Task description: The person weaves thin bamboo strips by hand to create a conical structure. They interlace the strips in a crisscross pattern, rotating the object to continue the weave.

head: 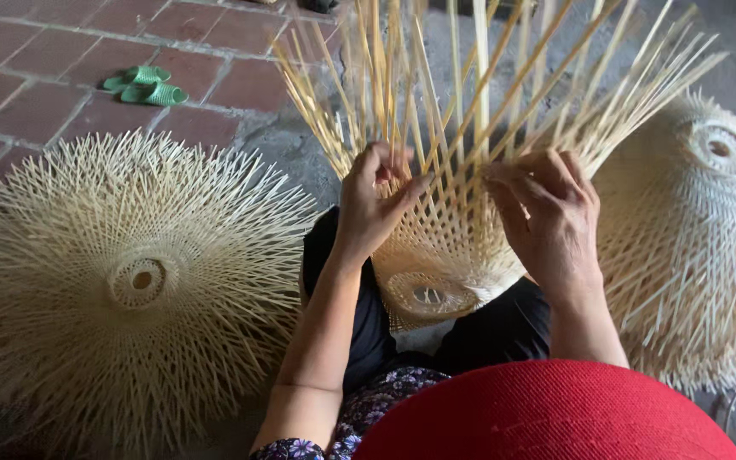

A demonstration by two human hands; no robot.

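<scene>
A half-woven bamboo basket point(445, 264) rests on my lap, its small round base toward me and its loose pale strips point(487, 77) fanning up and away. My left hand point(376, 200) pinches strips on the basket's left side, fingers curled around them. My right hand point(543, 213) grips strips on the right side, fingers tucked among the weave. Both hands sit at the edge where the woven part ends.
A flat, spiky woven bamboo piece point(129, 281) lies on the floor at left. Another domed woven piece point(700, 238) stands at right. Green sandals point(145, 87) lie on the red brick floor point(36, 51) at far left. A red hat brim point(547, 413) fills the bottom.
</scene>
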